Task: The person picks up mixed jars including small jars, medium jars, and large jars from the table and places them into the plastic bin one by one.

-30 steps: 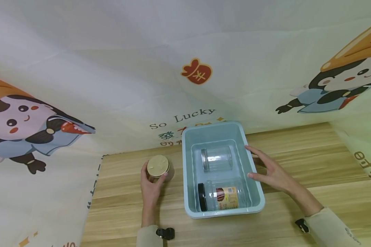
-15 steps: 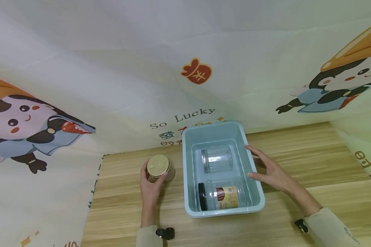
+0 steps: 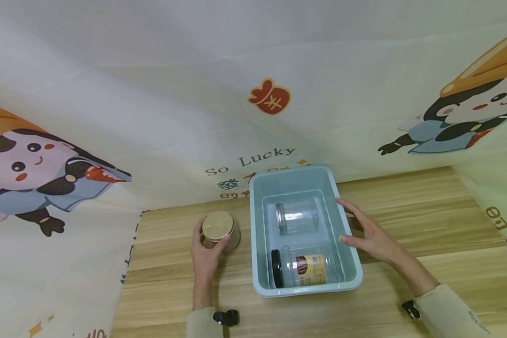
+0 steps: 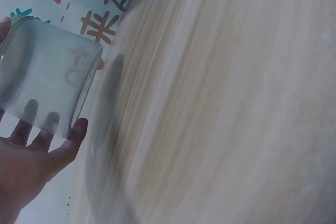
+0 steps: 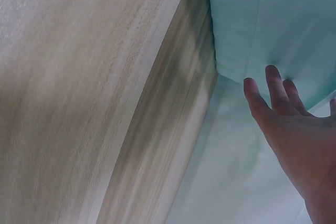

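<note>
A clear jar with a gold lid [image 3: 218,226] is gripped by my left hand [image 3: 205,258], thumb on one side and fingers round the other. In the left wrist view, the jar's see-through body [image 4: 52,72] is close over the table, with fingers showing through its wall. To the right, my right hand [image 3: 373,237] touches the long right side of a light blue plastic tub [image 3: 257,234]; its thumb is at the rim. The right wrist view has its fingers extended against the tub's outer wall [image 5: 294,19]. Two clear jars lie sideways inside the tub.
The jar with a silver lid [image 3: 297,216] lies toward the tub's far end. Nearer is a larger jar with a black lid [image 3: 276,268] and a printed label. A wood-grain table [image 3: 165,277] bears everything, and a printed cloth wall [image 3: 173,141] closes off the back.
The gold-lidded jar has shifted very slightly right and away in the left hand, with more of its side showing below the lid. The right hand and tub have barely moved.
</note>
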The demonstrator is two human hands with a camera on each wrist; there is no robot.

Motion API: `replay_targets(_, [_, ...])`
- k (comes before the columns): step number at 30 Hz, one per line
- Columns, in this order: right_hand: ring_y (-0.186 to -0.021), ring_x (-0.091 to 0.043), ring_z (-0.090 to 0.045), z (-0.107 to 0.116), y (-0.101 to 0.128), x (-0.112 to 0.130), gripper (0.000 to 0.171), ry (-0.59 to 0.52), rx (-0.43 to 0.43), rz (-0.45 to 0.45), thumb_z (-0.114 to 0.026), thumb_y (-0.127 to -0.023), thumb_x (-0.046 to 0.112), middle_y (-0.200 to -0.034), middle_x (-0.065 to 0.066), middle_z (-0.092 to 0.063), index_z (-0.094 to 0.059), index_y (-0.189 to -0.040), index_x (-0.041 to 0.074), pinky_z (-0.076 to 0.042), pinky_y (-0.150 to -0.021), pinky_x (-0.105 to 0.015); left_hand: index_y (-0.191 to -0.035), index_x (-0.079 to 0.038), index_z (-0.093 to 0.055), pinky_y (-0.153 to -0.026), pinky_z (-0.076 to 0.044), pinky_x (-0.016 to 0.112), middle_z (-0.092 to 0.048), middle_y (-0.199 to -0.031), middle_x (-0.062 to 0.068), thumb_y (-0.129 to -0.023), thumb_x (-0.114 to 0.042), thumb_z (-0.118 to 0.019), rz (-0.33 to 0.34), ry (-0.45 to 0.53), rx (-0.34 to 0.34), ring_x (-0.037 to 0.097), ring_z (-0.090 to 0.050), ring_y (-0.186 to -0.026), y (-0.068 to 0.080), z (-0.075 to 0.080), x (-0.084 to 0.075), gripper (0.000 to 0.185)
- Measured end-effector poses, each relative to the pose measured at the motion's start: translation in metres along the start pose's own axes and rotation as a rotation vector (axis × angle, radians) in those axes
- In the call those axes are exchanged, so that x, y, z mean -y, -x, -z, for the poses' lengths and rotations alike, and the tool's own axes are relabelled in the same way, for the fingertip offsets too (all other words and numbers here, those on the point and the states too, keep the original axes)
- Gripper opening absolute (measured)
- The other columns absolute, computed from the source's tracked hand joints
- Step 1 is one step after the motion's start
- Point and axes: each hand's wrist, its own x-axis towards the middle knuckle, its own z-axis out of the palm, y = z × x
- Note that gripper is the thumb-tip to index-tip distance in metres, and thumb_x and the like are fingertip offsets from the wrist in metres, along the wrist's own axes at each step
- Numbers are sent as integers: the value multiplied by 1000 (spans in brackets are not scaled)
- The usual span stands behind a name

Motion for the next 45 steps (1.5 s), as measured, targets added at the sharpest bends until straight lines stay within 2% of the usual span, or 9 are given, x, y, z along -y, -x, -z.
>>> replay_targets(3, [-128,-45,-47,-1,0,-2,86,-17,3,9,-69,-90,12,-161,-17,-24,-20,-159,26,-35,-95,-73,-148,-13,-43,-101,-43,32,-47,-139,11,-77,-4,-84,0,42,8,26,-47,-125,1,1,-1,83])
replay_targets(5, [-124,-43,-51,-2,0,-3,85,-32,7,15,-68,-90,11,-160,-17,-24,-20,-159,26,-40,-94,-68,-148,-13,-43,-101,-43,31,-46,-140,11,-78,-3,-83,-5,50,10,25,-47,-125,2,1,-2,82])
replay_targets(13, [-125,-42,-51,-2,0,-3,85,-36,10,23,-67,-91,8,-160,-17,-24,-20,-159,25,-44,-94,-59,-146,-10,-46,-112,-24,54,-48,-144,11,-81,-9,-79,-76,35,15,28,-41,-132,3,3,-8,72])
replay_targets(18, [-128,-42,-48,-2,-1,-2,84,-56,11,37,-67,-91,5,-160,-16,-24,-20,-159,23,-46,-98,-37,-145,-15,-48,-113,-21,54,-46,-147,8,-82,-13,-79,-92,-9,12,27,-38,-135,2,5,-9,70])
replay_targets(21, [-126,-43,-49,-2,-1,-3,83,-80,16,36,-66,-92,5,-159,-17,-26,-20,-159,22,-45,-96,-26,-145,-16,-48,-113,-21,54,-46,-147,7,-82,-11,-79,-99,-9,11,27,-38,-136,1,5,-9,71])
replay_targets(29, [-127,-43,-48,-3,0,-4,83,-78,9,20,-65,-92,5,-157,-20,-28,-20,-159,24,-45,-96,-27,-146,-10,-47,-112,-21,56,-47,-147,10,-80,-6,-80,-125,4,39,30,-39,-136,6,6,-9,73])
replay_targets(38, [-129,-42,-47,-3,0,-4,83,-79,13,16,-65,-92,6,-160,-16,-24,-20,-159,25,-45,-96,-26,-145,-8,-47,-112,-20,56,-48,-145,15,-76,-3,-79,-155,13,60,30,-42,-132,8,5,-11,77])
replay_targets(42, [-129,-43,-46,-2,0,-4,84,-82,13,9,-65,-92,5,-161,-15,-24,-19,-159,26,-44,-96,-26,-144,-6,-48,-112,-20,55,-50,-142,15,-75,-3,-80,-170,5,83,27,-44,-128,8,4,-19,77])
replay_targets(45, [-130,-43,-45,-2,0,-4,84,-86,12,5,-65,-92,5,-161,-15,-24,-20,-159,26,-44,-96,-25,-143,-1,-48,-110,-23,55,-51,-139,19,-73,-2,-80,-189,1,106,27,-46,-125,12,4,-38,76])
